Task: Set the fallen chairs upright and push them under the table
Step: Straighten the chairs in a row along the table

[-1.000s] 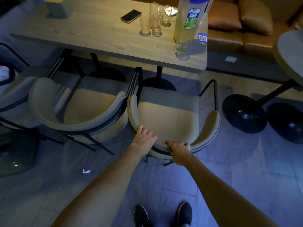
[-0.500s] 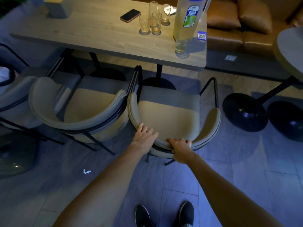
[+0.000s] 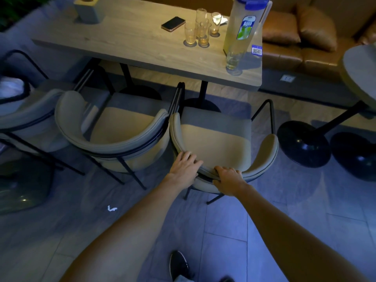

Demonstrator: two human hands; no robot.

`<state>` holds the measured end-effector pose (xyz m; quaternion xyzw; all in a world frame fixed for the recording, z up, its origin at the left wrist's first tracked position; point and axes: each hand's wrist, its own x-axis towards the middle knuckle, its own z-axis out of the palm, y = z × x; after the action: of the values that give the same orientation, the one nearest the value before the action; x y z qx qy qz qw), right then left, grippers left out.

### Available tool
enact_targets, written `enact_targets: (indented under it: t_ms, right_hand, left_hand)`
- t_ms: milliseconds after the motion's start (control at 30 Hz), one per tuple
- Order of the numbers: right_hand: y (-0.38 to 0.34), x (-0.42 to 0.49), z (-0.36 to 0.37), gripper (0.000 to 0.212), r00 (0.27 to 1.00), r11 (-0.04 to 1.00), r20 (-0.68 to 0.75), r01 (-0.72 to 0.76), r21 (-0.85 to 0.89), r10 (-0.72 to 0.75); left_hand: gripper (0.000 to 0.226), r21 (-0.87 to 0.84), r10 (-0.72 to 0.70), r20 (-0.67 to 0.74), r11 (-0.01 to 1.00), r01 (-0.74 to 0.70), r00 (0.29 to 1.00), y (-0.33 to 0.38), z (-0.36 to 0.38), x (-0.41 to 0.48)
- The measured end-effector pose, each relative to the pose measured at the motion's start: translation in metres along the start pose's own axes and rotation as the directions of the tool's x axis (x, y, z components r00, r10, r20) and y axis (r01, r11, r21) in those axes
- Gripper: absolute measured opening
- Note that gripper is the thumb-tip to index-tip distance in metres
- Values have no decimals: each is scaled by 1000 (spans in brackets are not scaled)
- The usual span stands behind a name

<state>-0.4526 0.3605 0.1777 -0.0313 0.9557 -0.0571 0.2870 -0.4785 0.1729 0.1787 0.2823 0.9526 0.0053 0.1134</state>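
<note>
Tiled floor [image 3: 223,224]; upright chair [image 3: 213,139] — left grip [image 3: 184,167] flat on it; right grip [image 3: 230,181] clasps it.

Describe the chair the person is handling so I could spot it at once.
Start at the long wooden table. Along its near side stand beige curved-back chairs; yours is the rightmost chair, below the tall pitcher. Unlike the others, it has the left hand lying on its backrest and the right hand gripping it.
</note>
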Motion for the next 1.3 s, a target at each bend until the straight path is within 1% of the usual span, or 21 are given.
enact_targets:
  t_ms: [233, 367, 500, 633, 767, 867, 1000, 1067, 1167, 1300]
  right_hand:
    - [-42, -42, -38, 49, 999, 999, -22, 28, 41, -27]
    - [-75, -77, -55, 50, 994, 994, -74, 87, 58, -83]
    - [-100, -110, -62, 49, 987, 989, -113, 127, 77, -118]
    - [-115, -127, -68, 48, 984, 985, -125, 141, 99, -128]
    - [-127, -121, -73, 48, 986, 985, -127, 124, 119, -109]
    - [-141, -98, -75, 49, 992, 989, -105, 87, 117, -74]
    - [-163, -54, -74, 48, 997, 982, -81, 14, 186, 1]
    - [-172, -36, -66, 50, 994, 974, -64, -73, 216, 89]
    - [-182, -13, -51, 56, 975, 960, -46, -204, 192, 217]
    - [-187, 18, -38, 58, 958, 948, -50, -270, 172, 282]
  left_hand:
    - [40, -73, -129, 7, 989, 129, 992, -4, -49, -62]
    - [36, -78, -177, -15, 981, 176, 984, -3, -73, -113]
    - [40, -51, -205, -11, 978, 204, 979, -2, -93, -155]
    - [43, -49, -235, 27, 970, 236, 972, -11, -105, -173]
    - [43, -30, -262, 46, 964, 263, 964, -39, -107, -173]
    - [43, -18, -268, 53, 963, 269, 962, -73, -104, -165]
    - [42, -42, -274, 79, 960, 278, 958, -136, -96, -141]
    - [40, -37, -276, 107, 959, 281, 955, -167, -87, -131]
    - [46, -31, -279, 157, 957, 287, 947, -206, -69, -116]
    - [53, -33, -265, 209, 960, 278, 941, -238, -45, -92]
